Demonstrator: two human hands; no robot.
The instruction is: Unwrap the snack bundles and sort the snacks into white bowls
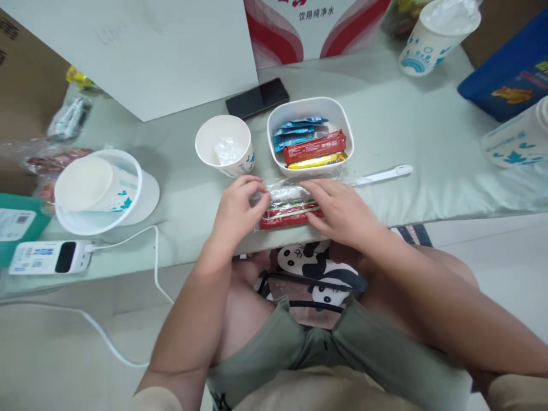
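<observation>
Red snack packets (pixel 286 220) lie at the table's front edge, with crinkled clear plastic wrap (pixel 285 194) over and behind them. My left hand (pixel 240 206) is closed at their left end, thumb and forefinger pinching the wrap's edge. Over the right end lies my right hand (pixel 342 206), its fingers on the wrap and its thumb near the red packet, gripping the wrapped bundle between them. Just behind stands a white tub (pixel 274 149) of blue, red and yellow packets. A white sealing stick or handle (pixel 385 174) lies right of the wrap, its left end hidden.
A paper cup (pixel 204 137) with crumpled clear plastic inside stands left of the tub. Behind are a phone (pixel 259 98) and a white board (pixel 171 57). A bucket (pixel 149 197) holds cups at left, near a corded white device (pixel 43 257). More paper cups (pixel 415 48) stand right.
</observation>
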